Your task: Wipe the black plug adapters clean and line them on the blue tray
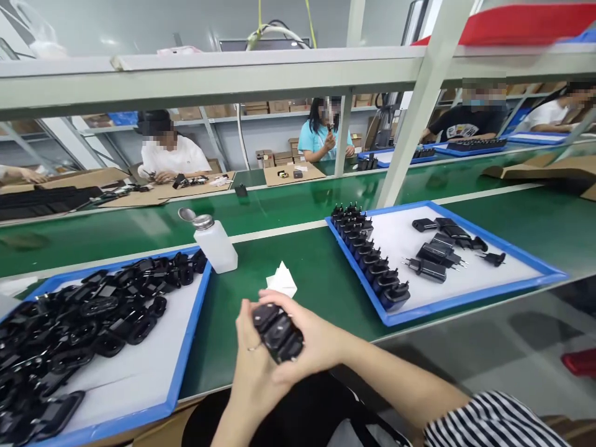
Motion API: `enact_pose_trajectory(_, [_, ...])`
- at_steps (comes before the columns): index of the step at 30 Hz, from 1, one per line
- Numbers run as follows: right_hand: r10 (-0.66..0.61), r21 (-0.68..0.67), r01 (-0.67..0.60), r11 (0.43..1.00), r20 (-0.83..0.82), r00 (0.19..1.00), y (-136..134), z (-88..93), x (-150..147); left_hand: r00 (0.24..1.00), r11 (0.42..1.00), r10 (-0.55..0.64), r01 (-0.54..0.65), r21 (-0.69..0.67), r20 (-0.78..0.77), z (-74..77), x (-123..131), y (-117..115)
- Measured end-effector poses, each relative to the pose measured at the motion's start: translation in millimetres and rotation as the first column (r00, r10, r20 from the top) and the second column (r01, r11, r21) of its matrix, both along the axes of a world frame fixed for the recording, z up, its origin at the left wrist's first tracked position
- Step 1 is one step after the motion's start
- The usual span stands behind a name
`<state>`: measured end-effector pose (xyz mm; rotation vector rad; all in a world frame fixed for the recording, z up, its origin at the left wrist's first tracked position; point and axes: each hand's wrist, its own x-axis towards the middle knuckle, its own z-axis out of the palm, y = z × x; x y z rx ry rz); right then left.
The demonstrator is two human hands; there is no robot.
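A small bunch of black plug adapters (278, 333) is cupped between my two hands, above the front edge of the green bench. My left hand (251, 375) wraps them from the left, with a thin ring on one finger. From the right, my right hand (319, 338) closes around the same bunch, its thumb underneath. Their undersides are hidden by my palms. Just beyond my fingers lies a folded white paper (282, 280). To the right, a blue-rimmed tray (516, 282) holds a neat row of black adapters (372, 261) and several loose ones (435, 253).
At left, another blue-rimmed tray (179, 366) carries a heap of black casings (100, 307). A white pump bottle (216, 245) with a metal top stands beside it. A slanted post (414, 118) and a shelf beam (209, 81) cross ahead. Several people work across the bench.
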<state>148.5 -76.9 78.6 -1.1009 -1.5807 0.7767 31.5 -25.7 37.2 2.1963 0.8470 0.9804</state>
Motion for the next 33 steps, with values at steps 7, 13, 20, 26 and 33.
enact_pose_trajectory(7, [-0.583,0.203,0.564,0.801,0.045,0.811,-72.3,48.1,52.5,0.882,0.813,-0.471,0.422,0.401,0.028,63.6,95.7,-31.0])
enact_pose_trajectory(13, [-0.755,0.109,0.753,0.649,-0.027,0.655,-82.1,67.9,161.3,0.766,0.728,-0.642,0.624,0.286,-0.035,103.1,213.7,-35.9])
enact_pose_trajectory(20, [-0.765,-0.094,0.760,0.643,-0.124,0.632,-71.2,30.9,235.0,0.709,0.730,-0.601,0.675,0.109,-0.369,86.3,285.7,-27.6])
enact_pose_trajectory(26, [-0.707,-0.175,0.687,0.705,-0.240,0.665,-69.0,23.1,237.7,0.697,0.698,-0.545,0.685,0.210,-0.465,82.9,290.1,-19.7])
enact_pose_trajectory(33, [-0.736,-0.247,0.695,0.675,-0.285,0.614,-58.3,3.0,247.9,0.699,0.780,-0.419,0.604,0.164,-0.580,74.9,296.5,-20.2])
